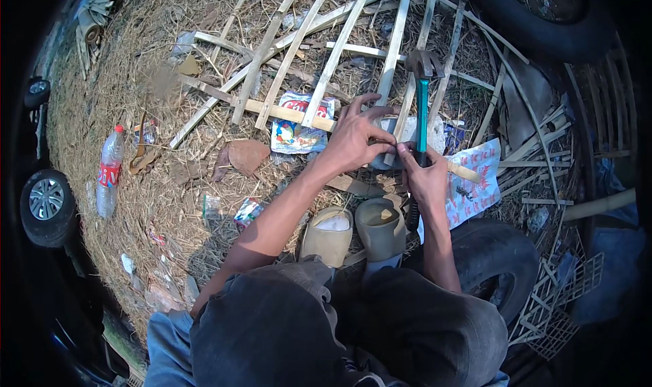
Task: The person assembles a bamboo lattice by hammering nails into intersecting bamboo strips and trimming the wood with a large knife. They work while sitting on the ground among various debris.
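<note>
My left hand (358, 139) is over the near crosspiece of a frame of pale wooden slats (346, 50). Its thumb and forefinger are pinched together, the other fingers stretched over a slat. Whatever sits in that pinch is too small to make out. My right hand (426, 176) is closed around a claw hammer (422, 108) with a teal and black handle, its metal head pointing away from me. The right thumb and forefinger meet the left fingertips at the crosspiece. Beside the right hand lies a white sheet with red print (481, 173), bearing a small dark pile (464, 193).
A tyre (475, 251) lies by my right leg, another (543, 20) at the far right. Slats (543, 142) are heaped on the right. Left on the straw stands a red-capped plastic bottle (110, 173); a colourful wrapper (299, 132) lies under the frame. My shoes (328, 241) are below the hands.
</note>
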Tool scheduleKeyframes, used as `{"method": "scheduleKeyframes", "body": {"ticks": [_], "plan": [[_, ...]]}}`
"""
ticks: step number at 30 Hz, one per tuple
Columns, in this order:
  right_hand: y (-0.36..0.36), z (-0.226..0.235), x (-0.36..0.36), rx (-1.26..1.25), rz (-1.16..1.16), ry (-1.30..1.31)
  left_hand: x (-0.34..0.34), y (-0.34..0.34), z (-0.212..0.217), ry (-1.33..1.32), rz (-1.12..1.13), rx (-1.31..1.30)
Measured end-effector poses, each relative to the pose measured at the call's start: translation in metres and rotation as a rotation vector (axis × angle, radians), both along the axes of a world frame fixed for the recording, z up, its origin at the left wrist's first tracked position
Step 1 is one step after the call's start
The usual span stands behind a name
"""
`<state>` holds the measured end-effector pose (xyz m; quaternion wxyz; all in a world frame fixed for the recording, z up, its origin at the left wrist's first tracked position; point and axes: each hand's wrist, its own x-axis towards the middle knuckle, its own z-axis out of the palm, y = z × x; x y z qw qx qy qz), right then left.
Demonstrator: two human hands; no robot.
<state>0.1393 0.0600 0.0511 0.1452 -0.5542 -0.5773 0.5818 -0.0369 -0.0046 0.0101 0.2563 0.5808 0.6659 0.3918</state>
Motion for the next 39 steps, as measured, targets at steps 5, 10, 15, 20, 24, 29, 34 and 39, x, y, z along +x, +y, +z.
{"method": "scheduleKeyframes", "body": {"ticks": [5, 10, 15, 20, 24, 29, 34, 39], "plan": [[-0.001, 0.003, -0.002, -0.032, -0.035, 0.021, 0.002, 0.000, 0.000, -0.003, -0.013, -0.031], [-0.004, -0.009, -0.004, -0.058, -0.098, 0.043, -0.003, -0.003, -0.005, -0.026, -0.010, -0.025], [0.003, -0.015, -0.001, 0.069, -0.108, 0.065, 0.000, 0.001, 0.002, -0.078, -0.002, 0.007], [-0.004, -0.004, -0.007, -0.019, -0.095, 0.070, -0.003, 0.000, -0.001, -0.113, -0.023, -0.034], [-0.007, -0.004, -0.008, -0.002, -0.109, 0.096, -0.003, -0.002, -0.002, -0.109, -0.026, -0.037], [-0.009, -0.011, -0.009, -0.007, -0.120, 0.120, -0.007, -0.006, 0.000, -0.093, -0.028, -0.046], [-0.001, -0.006, -0.002, 0.020, -0.125, 0.044, -0.001, 0.003, 0.001, -0.105, -0.022, -0.005], [-0.005, -0.009, -0.005, -0.003, -0.093, 0.062, 0.000, -0.004, 0.000, -0.087, 0.015, -0.006]]}}
